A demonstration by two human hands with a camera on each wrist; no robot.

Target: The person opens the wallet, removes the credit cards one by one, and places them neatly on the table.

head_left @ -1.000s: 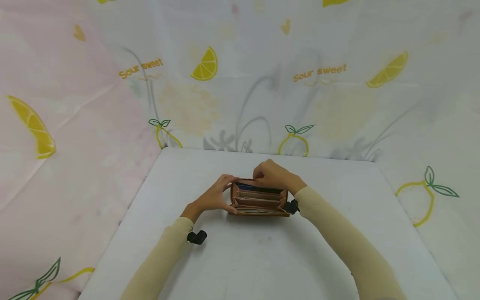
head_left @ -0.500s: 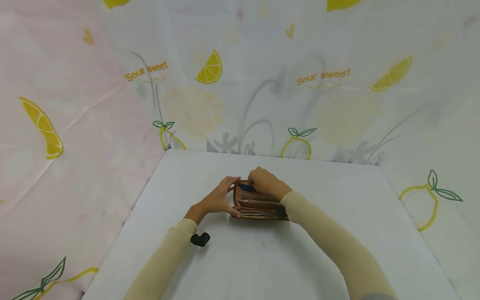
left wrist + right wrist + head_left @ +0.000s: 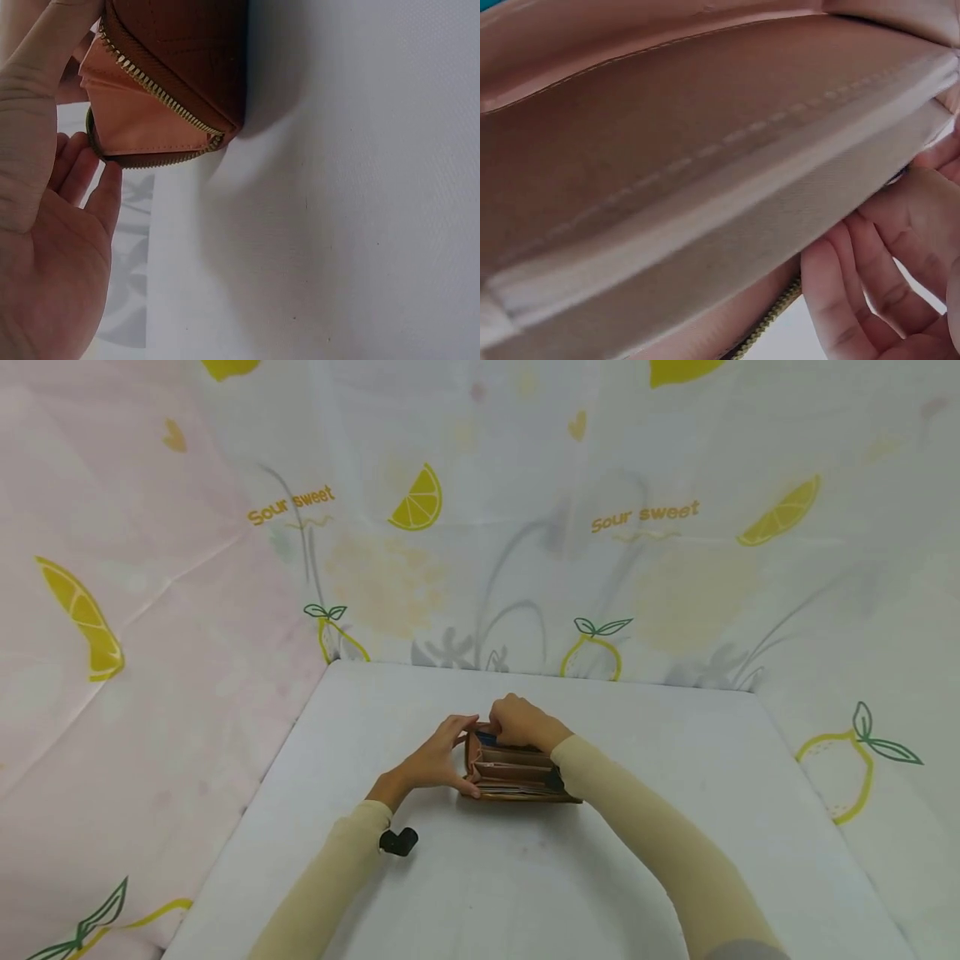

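Observation:
A brown zip-around wallet (image 3: 517, 772) stands on the table, spread apart so its light-brown inner dividers and slots face up. My left hand (image 3: 435, 756) grips its left end, thumb at the front wall and fingers at the back wall. The left wrist view shows the folded side gusset (image 3: 146, 124) and brass zip teeth (image 3: 154, 84). My right hand (image 3: 519, 722) reaches over to the back edge, its fingers curled at the back slot. A blue card (image 3: 486, 738) shows just left of it. Whether those fingers pinch the card or only the wallet's back wall, I cannot tell.
The white table (image 3: 480, 877) carries the wallet near its middle. Behind and at the sides hang lemon-print cloths (image 3: 480, 527). A black wrist camera (image 3: 399, 842) sits on the left sleeve.
My right hand has moved left along the wallet's back edge, covering more of the blue card. The left hand keeps its grip. The head view has shifted slightly.

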